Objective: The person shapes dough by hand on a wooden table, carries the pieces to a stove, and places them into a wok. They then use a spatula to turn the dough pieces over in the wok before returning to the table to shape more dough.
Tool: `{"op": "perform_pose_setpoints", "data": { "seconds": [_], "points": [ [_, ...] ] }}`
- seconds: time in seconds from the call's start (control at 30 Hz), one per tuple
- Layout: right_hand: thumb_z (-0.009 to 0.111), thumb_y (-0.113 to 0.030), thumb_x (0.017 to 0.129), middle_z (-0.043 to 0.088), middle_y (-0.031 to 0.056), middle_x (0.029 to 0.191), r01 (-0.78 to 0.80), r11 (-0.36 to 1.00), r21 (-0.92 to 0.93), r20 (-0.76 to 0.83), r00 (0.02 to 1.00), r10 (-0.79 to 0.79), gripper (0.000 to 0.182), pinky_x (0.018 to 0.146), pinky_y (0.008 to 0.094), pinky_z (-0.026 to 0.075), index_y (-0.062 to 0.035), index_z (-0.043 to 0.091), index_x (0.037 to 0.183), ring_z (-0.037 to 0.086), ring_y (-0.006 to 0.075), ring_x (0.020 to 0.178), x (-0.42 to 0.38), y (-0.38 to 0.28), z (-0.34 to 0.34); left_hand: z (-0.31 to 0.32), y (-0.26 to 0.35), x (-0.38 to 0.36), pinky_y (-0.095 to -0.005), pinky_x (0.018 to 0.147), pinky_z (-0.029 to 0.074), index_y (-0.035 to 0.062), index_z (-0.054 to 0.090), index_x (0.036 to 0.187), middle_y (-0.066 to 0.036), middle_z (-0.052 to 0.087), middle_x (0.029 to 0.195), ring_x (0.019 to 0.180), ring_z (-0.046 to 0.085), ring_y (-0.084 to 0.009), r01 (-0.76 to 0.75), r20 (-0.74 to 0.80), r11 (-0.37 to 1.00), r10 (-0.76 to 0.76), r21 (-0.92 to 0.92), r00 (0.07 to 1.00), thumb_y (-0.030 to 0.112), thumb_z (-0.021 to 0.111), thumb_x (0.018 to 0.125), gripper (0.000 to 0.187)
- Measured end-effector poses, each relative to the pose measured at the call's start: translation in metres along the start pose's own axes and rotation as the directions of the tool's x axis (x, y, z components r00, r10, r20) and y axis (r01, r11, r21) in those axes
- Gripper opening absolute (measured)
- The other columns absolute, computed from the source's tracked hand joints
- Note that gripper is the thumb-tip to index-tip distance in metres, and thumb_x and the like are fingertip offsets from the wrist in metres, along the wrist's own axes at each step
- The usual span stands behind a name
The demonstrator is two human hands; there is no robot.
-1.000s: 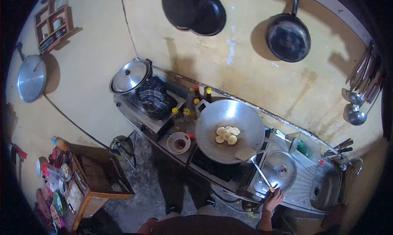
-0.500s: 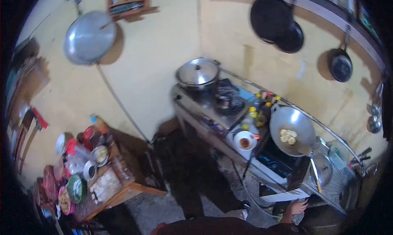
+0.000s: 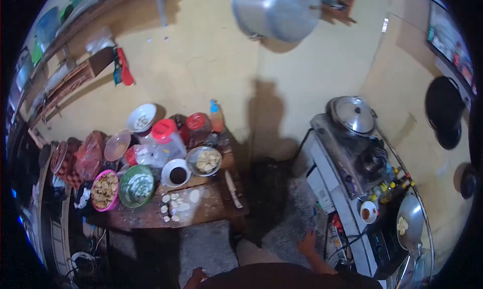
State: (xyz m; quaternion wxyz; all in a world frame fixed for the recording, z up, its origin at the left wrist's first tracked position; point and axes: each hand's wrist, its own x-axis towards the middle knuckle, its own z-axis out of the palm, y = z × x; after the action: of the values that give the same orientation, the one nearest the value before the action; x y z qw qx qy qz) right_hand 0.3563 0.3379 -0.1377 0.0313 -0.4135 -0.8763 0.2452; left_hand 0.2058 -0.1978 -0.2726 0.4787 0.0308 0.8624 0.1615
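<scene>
At the bottom, my left hand [image 3: 197,276] hangs near my body, its fingers partly hidden and dark. My right hand [image 3: 306,242] is out over the floor between the table and the stove counter, fingers apart, holding nothing. Small white dough pieces [image 3: 174,208] lie on the floured wooden table [image 3: 211,212]. Behind them stand a green bowl with white flour [image 3: 137,186], a white bowl of dark liquid [image 3: 176,174] and a metal bowl of pale pieces [image 3: 205,161]. A pink-rimmed bowl [image 3: 105,190] holds brown pieces. A knife [image 3: 233,189] lies at the table's right.
On the right, the counter [image 3: 349,216] bears a lidded pot [image 3: 354,115], bottles and a white bowl [image 3: 369,212]. A wok [image 3: 410,221] with pale pieces sits beyond. A large pan [image 3: 276,12] hangs on the wall, and a shelf [image 3: 75,85] juts out at the left.
The view has swung left, so the table is now nearer the middle and the stove has shifted right. My left hand has come into view; my right hand has left the counter's front.
</scene>
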Motion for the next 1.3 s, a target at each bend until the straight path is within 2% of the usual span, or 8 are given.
{"op": "perform_pose_setpoints", "data": {
  "seconds": [0.17, 0.57, 0.77, 0.9, 0.93, 1.07, 1.13, 1.3],
  "points": [
    [0.06, -0.013, 0.079, 0.037, 0.0241, 0.13, 0.386, 0.918, 0.094, -0.336, 0.88, -0.336, 0.054, 0.102, 0.0458, 0.028, -0.0003, 0.039, 0.128, 0.037, 0.0404, 0.119, 0.101, -0.173, -0.031, -0.004, -0.02, 0.017, -0.0388, 0.089, 0.046, 0.0118, 0.064, 0.105, -0.014, 0.063, 0.106, 0.105, 0.057, -0.0282, -0.12, -0.108, 0.993, 0.117, -0.019, 0.987, 0.03, 0.073, 0.06, 0.049],
    [0.057, -0.003, 0.078, 0.051, 0.018, 0.115, 0.865, 0.384, 0.323, -0.263, 0.472, -0.842, 0.037, 0.095, 0.0415, 0.037, 0.0001, 0.05, 0.114, 0.048, 0.0337, 0.108, 0.087, -0.485, -0.012, -0.099, -0.112, 0.029, -0.0392, 0.091, 0.045, 0.0115, 0.06, 0.113, -0.016, 0.059, 0.114, 0.107, 0.056, -0.0296, 0.101, -0.327, 0.99, -0.128, -0.099, 0.936, 0.027, 0.07, 0.064, 0.053],
    [0.055, -0.007, 0.081, 0.051, 0.0181, 0.115, 0.844, 0.477, 0.246, -0.399, 0.537, -0.743, 0.033, 0.094, 0.0417, 0.037, 0.0012, 0.05, 0.112, 0.048, 0.0324, 0.107, 0.036, -0.525, 0.001, -0.154, -0.198, 0.015, -0.0394, 0.093, 0.042, 0.0118, 0.058, 0.116, -0.017, 0.057, 0.117, 0.11, 0.054, -0.0305, 0.108, -0.251, 0.992, -0.09, 0.061, 0.964, 0.027, 0.07, 0.064, 0.055],
    [0.05, -0.01, 0.086, 0.048, 0.0185, 0.116, 0.704, 0.556, 0.442, -0.727, 0.644, -0.239, 0.035, 0.097, 0.038, 0.034, 0.0022, 0.044, 0.119, 0.045, 0.0298, 0.11, 0.005, -0.523, 0.051, -0.22, -0.27, 0.011, -0.0395, 0.095, 0.041, 0.012, 0.057, 0.118, -0.018, 0.055, 0.119, 0.111, 0.052, -0.0311, 0.06, -0.22, 0.982, -0.019, 0.179, 0.975, 0.027, 0.07, 0.065, 0.056],
    [0.048, -0.012, 0.088, 0.047, 0.0184, 0.116, 0.622, 0.526, 0.581, -0.733, 0.68, 0.006, 0.036, 0.097, 0.0369, 0.033, 0.0027, 0.041, 0.121, 0.044, 0.0292, 0.111, -0.006, -0.524, 0.065, -0.238, -0.289, 0.009, -0.0396, 0.095, 0.041, 0.0121, 0.057, 0.118, -0.018, 0.055, 0.119, 0.112, 0.052, -0.0313, 0.049, -0.214, 0.979, -0.005, 0.2, 0.977, 0.027, 0.07, 0.065, 0.056],
    [0.046, -0.013, 0.088, 0.043, 0.0214, 0.123, 0.371, 0.515, 0.772, -0.502, 0.854, 0.138, 0.042, 0.101, 0.0382, 0.03, 0.0037, 0.038, 0.125, 0.04, 0.0342, 0.115, -0.044, -0.508, 0.134, -0.264, -0.345, -0.001, -0.0397, 0.097, 0.039, 0.0123, 0.056, 0.12, -0.019, 0.053, 0.121, 0.113, 0.051, -0.0319, 0.002, -0.187, 0.959, 0.053, 0.283, 0.981, 0.026, 0.069, 0.066, 0.058],
    [0.048, -0.016, 0.086, 0.036, 0.0214, 0.133, 0.308, 0.946, 0.105, -0.227, 0.933, -0.278, 0.051, 0.104, 0.0453, 0.025, 0.0041, 0.033, 0.131, 0.037, 0.0371, 0.12, -0.052, -0.482, 0.174, -0.267, -0.38, -0.037, -0.0398, 0.097, 0.038, 0.0124, 0.055, 0.12, -0.019, 0.052, 0.122, 0.114, 0.05, -0.0322, -0.029, -0.176, 0.947, 0.089, 0.321, 0.98, 0.026, 0.069, 0.066, 0.058],
    [0.05, -0.027, 0.084, 0.03, 0.0156, 0.142, 0.382, 0.89, -0.249, -0.071, 0.909, -0.41, 0.063, 0.104, 0.0552, 0.021, 0.0009, 0.028, 0.137, 0.034, 0.0349, 0.126, -0.056, -0.511, 0.164, -0.255, -0.408, -0.026, -0.0399, 0.099, 0.037, 0.0126, 0.053, 0.123, -0.02, 0.05, 0.125, 0.116, 0.048, -0.0329, -0.093, -0.163, 0.911, 0.171, 0.402, 0.972, 0.026, 0.069, 0.066, 0.06]
  ]
}}
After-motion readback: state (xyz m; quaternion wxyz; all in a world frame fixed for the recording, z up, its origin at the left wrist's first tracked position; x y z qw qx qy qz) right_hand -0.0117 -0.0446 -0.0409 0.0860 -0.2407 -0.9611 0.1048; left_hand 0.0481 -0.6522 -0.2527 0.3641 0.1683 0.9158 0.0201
